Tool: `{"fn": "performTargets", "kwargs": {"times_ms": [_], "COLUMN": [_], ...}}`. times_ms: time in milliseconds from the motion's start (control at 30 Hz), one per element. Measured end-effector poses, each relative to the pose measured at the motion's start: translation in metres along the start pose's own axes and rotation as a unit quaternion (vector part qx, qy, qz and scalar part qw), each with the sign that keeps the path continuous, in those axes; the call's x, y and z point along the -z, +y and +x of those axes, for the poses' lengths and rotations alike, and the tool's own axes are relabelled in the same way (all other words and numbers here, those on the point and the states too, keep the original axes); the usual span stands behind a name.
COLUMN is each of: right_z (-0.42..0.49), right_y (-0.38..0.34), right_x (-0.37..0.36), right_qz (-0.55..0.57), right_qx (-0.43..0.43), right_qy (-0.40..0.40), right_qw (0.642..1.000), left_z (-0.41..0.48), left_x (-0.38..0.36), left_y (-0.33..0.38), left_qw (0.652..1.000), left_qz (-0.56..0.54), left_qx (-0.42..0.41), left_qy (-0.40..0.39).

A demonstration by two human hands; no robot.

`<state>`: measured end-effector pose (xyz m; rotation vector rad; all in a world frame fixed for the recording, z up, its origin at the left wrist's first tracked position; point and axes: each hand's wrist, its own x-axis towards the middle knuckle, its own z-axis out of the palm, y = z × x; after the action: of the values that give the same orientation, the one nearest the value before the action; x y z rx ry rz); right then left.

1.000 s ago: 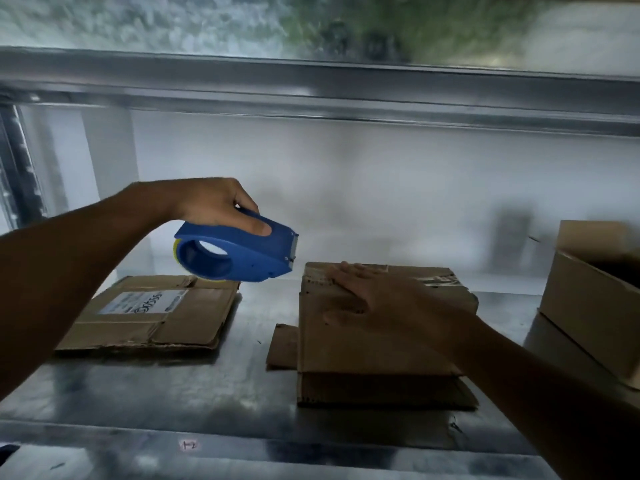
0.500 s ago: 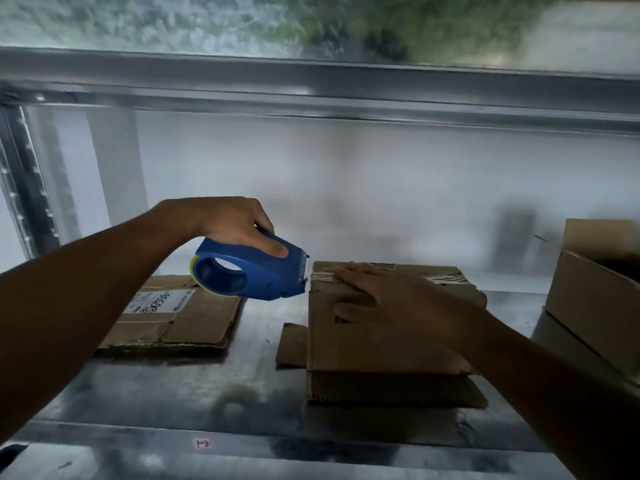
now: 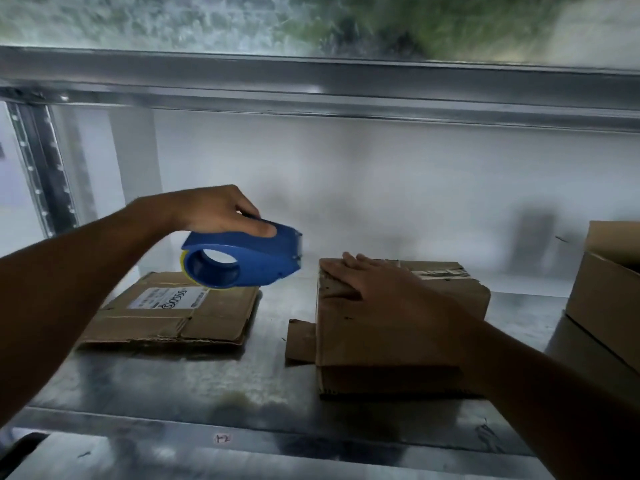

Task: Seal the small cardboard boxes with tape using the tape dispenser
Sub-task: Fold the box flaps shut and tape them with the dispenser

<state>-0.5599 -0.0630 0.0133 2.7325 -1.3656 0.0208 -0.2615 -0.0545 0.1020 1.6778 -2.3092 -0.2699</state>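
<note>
Left hand (image 3: 211, 211) grips blue tape dispenser (image 3: 242, 259) in the air | right hand (image 3: 374, 289) lies flat, fingers straight, on small cardboard box (image 3: 398, 327) | dispenser just left of that box, apart.

white label (image 3: 166, 298) on flat cardboard (image 3: 214, 318): dark handwritten scrawl, perhaps "0055"; printed lines too blurred to read | shelf front edge (image 3: 311, 441): small reddish mark (image 3: 221, 438), reads like "12"
</note>
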Motion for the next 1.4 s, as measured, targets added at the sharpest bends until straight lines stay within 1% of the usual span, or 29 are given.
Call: {"fn": "performTargets", "kwargs": {"times_ms": [133, 267, 333, 500, 633, 733, 900, 1000, 1100, 1167, 1200, 1267, 1333, 1367, 1400], "right_z": [0.001, -0.003, -0.005, -0.004, -0.003, 0.002, -0.002, 0.005, 0.004, 0.001, 0.001, 0.004, 0.001, 0.000, -0.001], "right_y": [0.002, -0.003, -0.005, -0.006, -0.003, 0.000, 0.001, 0.001, -0.002, -0.003, -0.003, -0.002, 0.000, -0.001, -0.001], "right_x": [-0.004, -0.003, -0.002, -0.003, -0.009, -0.014, -0.013, -0.013, -0.011, -0.010, -0.010, -0.010, -0.010, -0.009, -0.009], "right_qz": [0.010, 0.015, 0.016, 0.011, 0.020, 0.019, 0.002, 0.001, -0.008, -0.019, -0.015, 0.002, 0.006, 0.008, 0.032], "right_qx": [-0.005, -0.014, -0.018, -0.018, -0.009, -0.007, -0.007, 0.004, -0.001, 0.001, -0.002, -0.002, -0.005, 0.002, 0.015], "right_qy": [0.012, 0.023, 0.030, 0.023, 0.050, 0.065, 0.076, 0.061, 0.072, 0.065, 0.053, 0.052, 0.051, 0.042, 0.040], "right_qw": [1.000, 1.000, 0.999, 1.000, 0.998, 0.998, 0.997, 0.998, 0.997, 0.998, 0.998, 0.999, 0.999, 0.999, 0.999], "left_z": [-0.015, -0.002, 0.003, 0.014, 0.022, 0.022, 0.024, 0.022, 0.018, 0.019, 0.020, 0.019, 0.017, 0.015, 0.014], "left_x": [0.005, -0.015, -0.026, -0.052, -0.071, -0.065, -0.051, -0.045, -0.039, -0.035, -0.036, -0.047, -0.068, -0.078, -0.085], "left_y": [-0.014, -0.011, -0.009, -0.003, 0.002, 0.005, 0.018, 0.026, 0.037, 0.049, 0.056, 0.064, 0.060, 0.053, 0.043], "left_qw": [1.000, 0.999, 0.998, 0.999, 0.999, 0.998, 0.994, 0.991, 0.987, 0.982, 0.979, 0.964, 0.941, 0.939, 0.944], "left_qz": [-0.012, 0.038, 0.046, 0.041, 0.021, 0.030, 0.095, 0.119, 0.145, 0.174, 0.191, 0.260, 0.330, 0.334, 0.314], "left_qx": [0.012, 0.021, 0.022, 0.019, 0.035, 0.051, 0.053, 0.058, 0.072, 0.072, 0.068, 0.057, 0.061, 0.073, 0.087], "left_qy": [-0.010, -0.024, -0.025, -0.017, -0.008, -0.011, -0.009, -0.008, -0.012, -0.013, -0.007, -0.006, -0.033, -0.045, -0.047]}}
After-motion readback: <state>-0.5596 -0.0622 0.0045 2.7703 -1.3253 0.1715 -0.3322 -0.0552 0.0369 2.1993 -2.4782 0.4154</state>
